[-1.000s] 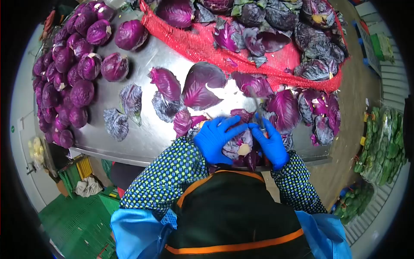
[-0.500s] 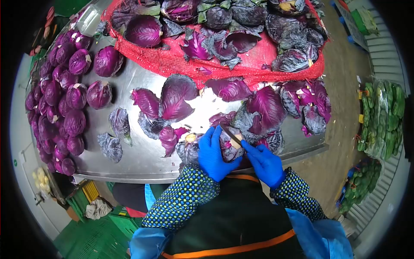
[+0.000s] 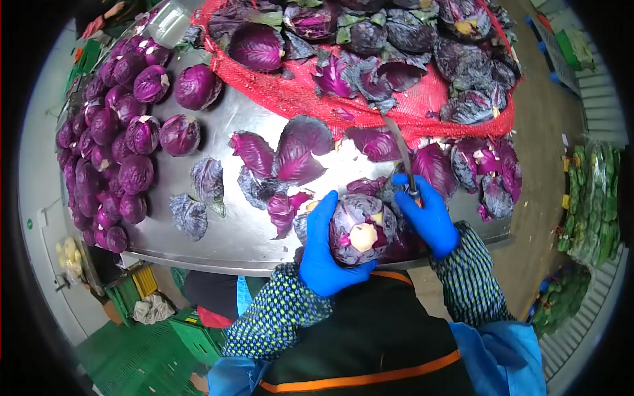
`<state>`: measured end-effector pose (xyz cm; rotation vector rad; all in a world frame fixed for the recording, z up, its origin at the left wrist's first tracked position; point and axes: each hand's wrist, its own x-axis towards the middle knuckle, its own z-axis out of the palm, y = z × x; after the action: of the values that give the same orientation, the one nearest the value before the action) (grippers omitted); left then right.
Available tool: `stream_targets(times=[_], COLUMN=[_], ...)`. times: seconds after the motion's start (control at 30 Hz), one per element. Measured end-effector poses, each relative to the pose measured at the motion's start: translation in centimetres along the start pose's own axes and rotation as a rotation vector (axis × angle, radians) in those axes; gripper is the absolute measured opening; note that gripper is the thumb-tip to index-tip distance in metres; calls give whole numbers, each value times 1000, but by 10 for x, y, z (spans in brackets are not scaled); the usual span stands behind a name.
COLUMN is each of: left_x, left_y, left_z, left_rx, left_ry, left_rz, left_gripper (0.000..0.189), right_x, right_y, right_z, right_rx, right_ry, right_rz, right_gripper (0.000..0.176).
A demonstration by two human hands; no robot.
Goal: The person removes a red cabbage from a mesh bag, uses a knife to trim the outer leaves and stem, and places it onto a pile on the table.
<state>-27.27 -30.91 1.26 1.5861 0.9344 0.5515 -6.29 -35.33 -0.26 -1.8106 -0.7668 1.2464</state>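
My left hand [image 3: 330, 254], in a blue glove, is wrapped round the left and near side of a red cabbage [image 3: 353, 221] at the table's front edge. The cabbage's pale cut stem end faces up. To its right, my right hand [image 3: 429, 218], also gloved in blue, grips a knife [image 3: 401, 148] whose blade points up and away, clear of the cabbage. Loose purple leaves [image 3: 302, 148] lie behind and around both hands.
Trimmed cabbages [image 3: 137, 173] are heaped on the left of the metal table [image 3: 228, 228]. A red net [image 3: 264, 92] with dark, untrimmed cabbages [image 3: 366, 38] spans the back. Green crates [image 3: 195, 333] stand below left. Bagged green vegetables [image 3: 591, 204] are at the right. Part of a person [image 3: 99, 16] shows top left.
My right hand has lifted the knife off the cabbage and turned its blade away from me. The cabbage now shows its pale stem end upward. The view has shifted slightly.
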Motion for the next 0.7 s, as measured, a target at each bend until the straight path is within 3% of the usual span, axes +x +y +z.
stream_targets(times=[0.03,0.1,0.13,0.17,0.27,0.3,0.37,0.4,0.43,0.5,0.53,0.57,0.63,0.7], left_x=[2,8,11,11,6,3,-6,-10,-9,-11,-6,-2,-1,-4], left_y=[5,8,9,11,13,11,5,9,11,14,13,14,18,15], left_z=[-1,-5,-9,-11,-13,-15,-20,-18,-15,-12,-14,-16,-23,-32], left_rx=[158,272,382,387,295,297,230,140,139,157,178,180,349,271], left_ry=[77,133,172,176,200,201,25,27,33,153,182,189,165,114], left_rz=[72,100,120,124,154,157,168,160,149,138,133,144,244,216], left_gripper=[106,104,102,102,93,93,92,92,92,91,92,92,96,100], right_x=[-9,-14,-23,-21,-10,1,34,26,17,-3,-8,-14,-6,2], right_y=[-20,-25,-43,-46,-65,-44,17,-1,-22,-52,-50,-58,-47,-51], right_z=[5,20,14,16,15,15,13,12,12,19,25,26,33,31], right_rx=[56,-169,-362,-359,-390,-389,-417,-290,-292,107,138,168,-47,-62], right_ry=[-46,-98,-182,-182,-312,-310,-157,-251,-263,-308,-284,-326,-270,-249], right_rz=[-59,-579,-519,-526,-27,-30,-343,-138,-133,60,-78,-84,-233,-159], right_gripper=[35,47,43,43,39,39,40,39,39,41,47,47,40,35])
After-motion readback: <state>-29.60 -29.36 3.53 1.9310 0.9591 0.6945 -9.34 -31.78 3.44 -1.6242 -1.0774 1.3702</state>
